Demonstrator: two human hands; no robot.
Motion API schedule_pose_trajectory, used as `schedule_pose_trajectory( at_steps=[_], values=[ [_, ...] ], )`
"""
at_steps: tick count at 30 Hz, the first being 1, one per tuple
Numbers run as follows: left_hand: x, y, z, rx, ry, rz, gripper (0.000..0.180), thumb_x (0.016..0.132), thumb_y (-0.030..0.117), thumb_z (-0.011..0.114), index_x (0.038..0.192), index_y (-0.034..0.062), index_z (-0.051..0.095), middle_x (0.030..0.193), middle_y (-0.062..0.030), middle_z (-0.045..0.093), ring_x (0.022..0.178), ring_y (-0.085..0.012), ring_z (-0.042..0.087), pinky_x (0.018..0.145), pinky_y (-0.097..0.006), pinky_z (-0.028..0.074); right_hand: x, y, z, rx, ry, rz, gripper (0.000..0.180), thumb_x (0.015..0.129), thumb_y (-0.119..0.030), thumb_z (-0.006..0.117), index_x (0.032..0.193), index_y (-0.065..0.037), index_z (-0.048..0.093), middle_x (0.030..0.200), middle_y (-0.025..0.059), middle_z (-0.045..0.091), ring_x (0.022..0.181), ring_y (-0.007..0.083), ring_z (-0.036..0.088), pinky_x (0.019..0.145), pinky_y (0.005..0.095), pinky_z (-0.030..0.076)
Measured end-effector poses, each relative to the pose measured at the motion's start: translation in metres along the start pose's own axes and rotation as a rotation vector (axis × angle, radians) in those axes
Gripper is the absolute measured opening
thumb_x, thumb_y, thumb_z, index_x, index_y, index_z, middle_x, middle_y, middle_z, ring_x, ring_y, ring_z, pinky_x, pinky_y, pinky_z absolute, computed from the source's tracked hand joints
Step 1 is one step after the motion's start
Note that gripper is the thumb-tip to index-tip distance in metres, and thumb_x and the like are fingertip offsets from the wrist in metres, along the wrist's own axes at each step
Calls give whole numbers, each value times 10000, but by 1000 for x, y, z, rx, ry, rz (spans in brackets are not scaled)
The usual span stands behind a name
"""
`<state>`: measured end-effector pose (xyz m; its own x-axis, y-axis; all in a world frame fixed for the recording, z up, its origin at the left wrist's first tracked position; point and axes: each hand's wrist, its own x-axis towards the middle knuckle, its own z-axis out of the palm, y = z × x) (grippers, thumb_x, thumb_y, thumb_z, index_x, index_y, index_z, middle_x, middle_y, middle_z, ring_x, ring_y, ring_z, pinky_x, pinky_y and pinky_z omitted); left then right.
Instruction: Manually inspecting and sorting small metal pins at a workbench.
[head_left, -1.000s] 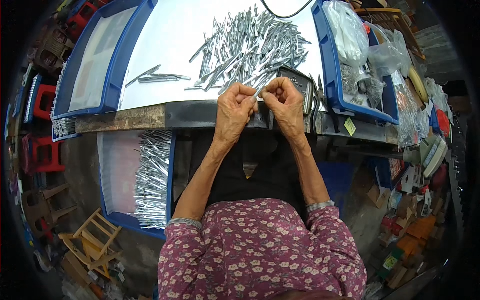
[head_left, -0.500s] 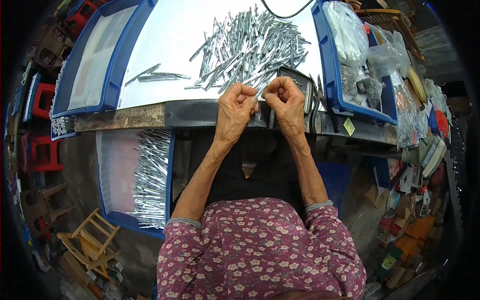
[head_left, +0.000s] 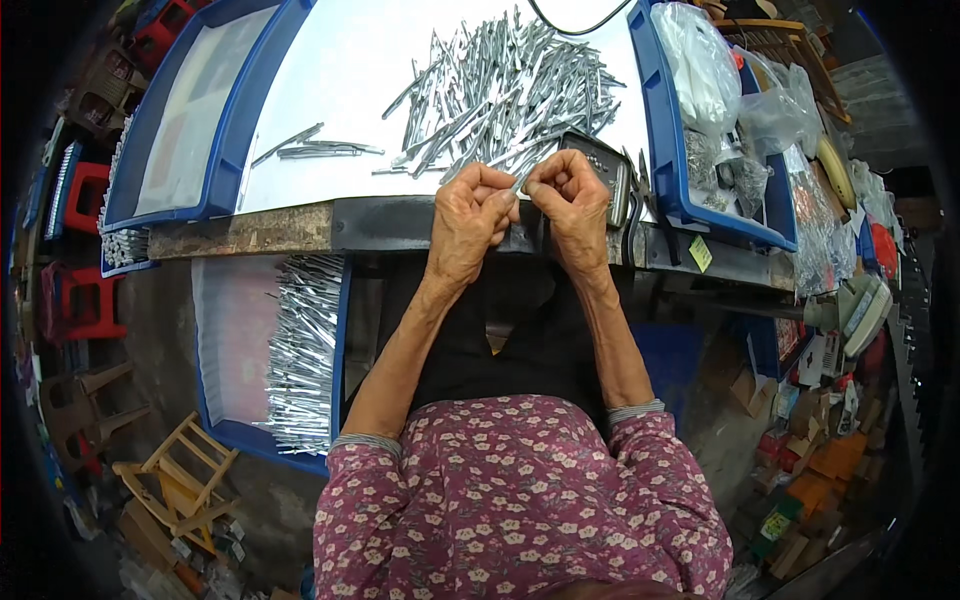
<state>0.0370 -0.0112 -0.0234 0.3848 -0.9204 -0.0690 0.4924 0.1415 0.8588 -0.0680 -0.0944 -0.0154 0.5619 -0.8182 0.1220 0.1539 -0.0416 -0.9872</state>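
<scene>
— What do the person's hands hold?
— The left hand [head_left: 470,222] and right hand [head_left: 572,205] meet over the bench [head_left: 300,225] edge, both pinched closed on one thin silver metal piece [head_left: 520,182] between their fingertips.
— And around them?
— Just beyond lies a loose heap of grey metal strips [head_left: 500,90]; below the left hand, a blue tray of stacked strips [head_left: 305,350].

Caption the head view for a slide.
Both hands, left hand and right hand, pinch a small metal piece beside heaped metal pieces.
</scene>
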Motion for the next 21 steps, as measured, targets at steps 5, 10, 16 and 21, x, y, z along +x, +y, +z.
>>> schedule_pose_trajectory(
  at_steps=[5,10,16,21],
  values=[
    [-1,-3,6,208,65,77,60,818,11,516,867,-19,498,630,-25,529,495,-25,425,420,-161,325,0,3,-2,-46,9,-14,127,743,46,558,810,-11,467,759,25,515,666,48,495,605,175,407],
    [-2,-7,10,418,107,147,5,803,-15,497,806,-11,499,614,-12,528,557,-46,486,493,-197,389,1,3,-5,-64,3,-7,123,742,43,557,805,-11,467,742,14,500,650,39,478,588,168,393],
    [-2,-11,13,606,152,271,45,814,-14,519,857,-15,531,682,-25,560,622,-54,530,551,-195,438,2,0,-4,-73,22,27,113,738,40,556,794,-12,473,713,-1,490,611,23,445,548,159,364],
    [-1,-13,13,555,169,327,31,799,-17,489,827,-17,501,623,-57,541,572,-80,525,507,-238,412,2,-3,-2,-80,33,16,106,741,30,558,803,-11,483,696,-15,479,597,18,433,532,151,351]
  ],
)
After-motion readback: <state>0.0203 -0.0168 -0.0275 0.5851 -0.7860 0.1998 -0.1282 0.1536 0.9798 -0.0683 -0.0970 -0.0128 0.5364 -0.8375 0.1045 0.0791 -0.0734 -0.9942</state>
